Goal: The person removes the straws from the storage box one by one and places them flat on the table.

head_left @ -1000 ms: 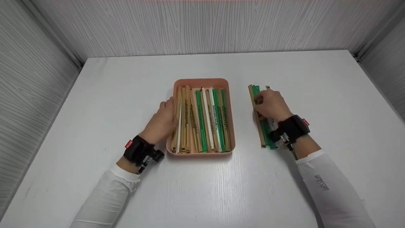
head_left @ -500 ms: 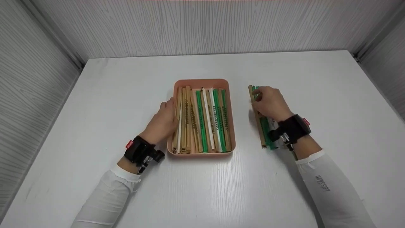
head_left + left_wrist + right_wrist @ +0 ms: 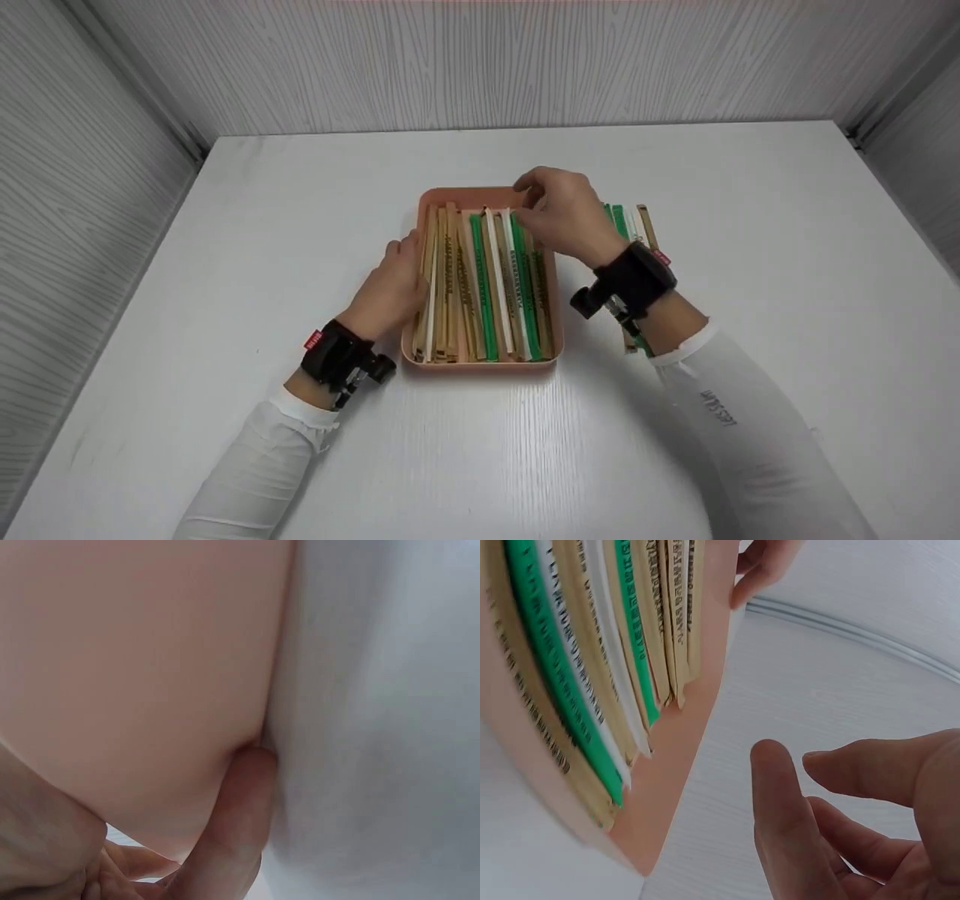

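Observation:
A pink tray (image 3: 480, 367) stands in the middle of the table, holding a row of long slim wrapped sticks (image 3: 481, 292) in brown, green and white with printed lettering. My left hand (image 3: 386, 289) grips its left wall; in the left wrist view a finger (image 3: 240, 802) presses low against the outer wall (image 3: 150, 675). Over the tray's far right corner is my right hand (image 3: 566, 214), fingers loosely bent. The right wrist view shows a gap between its thumb and fingertips, with nothing in it. More wrapped sticks (image 3: 619, 217) lie right of the tray, partly hidden under the right wrist.
The white table (image 3: 480, 442) runs back to a grey wood-grain panel (image 3: 480, 67). Similar panels stand at the left (image 3: 90, 202) and right. A black wrist camera (image 3: 634, 277) on the right arm hangs close beside the tray's right wall.
My right hand has left the loose sticks on the right and moved left, over the tray's far right corner. More of the loose sticks' far ends now show. The left hand stays at the tray.

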The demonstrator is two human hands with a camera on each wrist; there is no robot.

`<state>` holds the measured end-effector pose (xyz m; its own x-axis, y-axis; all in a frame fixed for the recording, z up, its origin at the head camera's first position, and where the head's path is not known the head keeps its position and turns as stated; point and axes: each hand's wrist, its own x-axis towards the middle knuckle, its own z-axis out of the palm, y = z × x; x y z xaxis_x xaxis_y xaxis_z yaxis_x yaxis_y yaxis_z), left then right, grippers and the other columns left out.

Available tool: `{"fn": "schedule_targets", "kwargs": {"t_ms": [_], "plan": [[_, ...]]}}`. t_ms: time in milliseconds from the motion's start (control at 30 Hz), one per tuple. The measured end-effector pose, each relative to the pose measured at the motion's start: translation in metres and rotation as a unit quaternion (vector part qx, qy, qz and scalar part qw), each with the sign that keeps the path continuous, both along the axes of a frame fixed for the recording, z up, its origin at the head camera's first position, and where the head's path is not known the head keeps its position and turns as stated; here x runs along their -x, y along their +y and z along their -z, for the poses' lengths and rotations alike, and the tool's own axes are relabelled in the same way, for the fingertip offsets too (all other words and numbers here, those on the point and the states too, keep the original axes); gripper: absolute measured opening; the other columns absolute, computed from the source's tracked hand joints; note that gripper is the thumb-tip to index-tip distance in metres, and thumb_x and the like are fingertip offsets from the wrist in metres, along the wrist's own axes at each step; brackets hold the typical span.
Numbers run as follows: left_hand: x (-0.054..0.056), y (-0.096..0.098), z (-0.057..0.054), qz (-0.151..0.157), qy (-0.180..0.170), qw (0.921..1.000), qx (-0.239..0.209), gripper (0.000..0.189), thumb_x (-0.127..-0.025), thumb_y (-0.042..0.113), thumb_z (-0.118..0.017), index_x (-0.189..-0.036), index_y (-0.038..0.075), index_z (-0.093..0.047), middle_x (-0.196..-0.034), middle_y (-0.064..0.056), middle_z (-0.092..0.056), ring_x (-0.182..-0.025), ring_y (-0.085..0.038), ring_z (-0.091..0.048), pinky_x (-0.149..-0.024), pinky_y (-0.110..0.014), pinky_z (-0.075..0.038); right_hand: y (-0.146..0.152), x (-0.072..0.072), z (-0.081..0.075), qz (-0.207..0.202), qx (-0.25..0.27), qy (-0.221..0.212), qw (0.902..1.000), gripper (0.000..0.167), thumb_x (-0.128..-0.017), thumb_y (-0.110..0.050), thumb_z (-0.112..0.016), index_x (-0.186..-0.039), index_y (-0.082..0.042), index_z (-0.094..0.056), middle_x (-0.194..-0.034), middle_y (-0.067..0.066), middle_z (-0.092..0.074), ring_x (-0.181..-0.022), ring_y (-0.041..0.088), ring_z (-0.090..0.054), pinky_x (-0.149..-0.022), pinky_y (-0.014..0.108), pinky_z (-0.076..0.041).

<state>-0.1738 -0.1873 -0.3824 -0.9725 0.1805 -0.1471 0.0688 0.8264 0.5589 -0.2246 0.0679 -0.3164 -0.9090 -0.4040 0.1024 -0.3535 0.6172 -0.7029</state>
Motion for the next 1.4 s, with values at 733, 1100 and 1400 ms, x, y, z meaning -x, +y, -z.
{"fn": "schedule_targets", "kwargs": {"t_ms": [733, 1100, 1400], "plan": [[0.0, 0.007, -0.001, 0.004, 0.009, 0.9997, 0.022, 0.063, -0.106, 0.006, -0.039, -0.163, -0.008, -0.013, -0.145, -0.036, -0.038, -0.114, -0.046, -0.059, -0.096, -0.055, -0.052, -0.089, 0.005, 0.035, -0.063, -0.103, -0.013, 0.9926, 0.036, -0.099, -0.006, -0.06, -0.132, 0.008, -0.065, -0.114, 0.021, -0.072, -0.093, 0.03, -0.07, -0.08, 0.039, -0.056], [-0.001, 0.01, -0.001, 0.01, 0.019, 0.9997, 0.008, 0.065, -0.107, 0.007, -0.043, -0.162, -0.009, -0.012, -0.144, -0.036, -0.039, -0.113, -0.046, -0.059, -0.096, -0.054, -0.052, -0.087, 0.008, 0.045, -0.051, -0.15, -0.042, 0.9864, 0.03, -0.093, -0.014, -0.071, -0.116, 0.005, -0.069, -0.106, 0.021, -0.072, -0.086, 0.029, -0.064, -0.077, 0.039, -0.053], [-0.002, 0.009, -0.001, 0.012, 0.023, 0.9996, 0.013, 0.067, -0.106, 0.008, -0.043, -0.163, -0.008, -0.012, -0.146, -0.036, -0.039, -0.115, -0.047, -0.059, -0.097, -0.055, -0.051, -0.087, 0.011, 0.049, -0.047, -0.161, -0.037, 0.9851, 0.021, -0.094, -0.022, -0.073, -0.093, -0.002, -0.067, -0.086, 0.012, -0.067, -0.077, 0.023, -0.06, -0.073, 0.035, -0.051]]}}
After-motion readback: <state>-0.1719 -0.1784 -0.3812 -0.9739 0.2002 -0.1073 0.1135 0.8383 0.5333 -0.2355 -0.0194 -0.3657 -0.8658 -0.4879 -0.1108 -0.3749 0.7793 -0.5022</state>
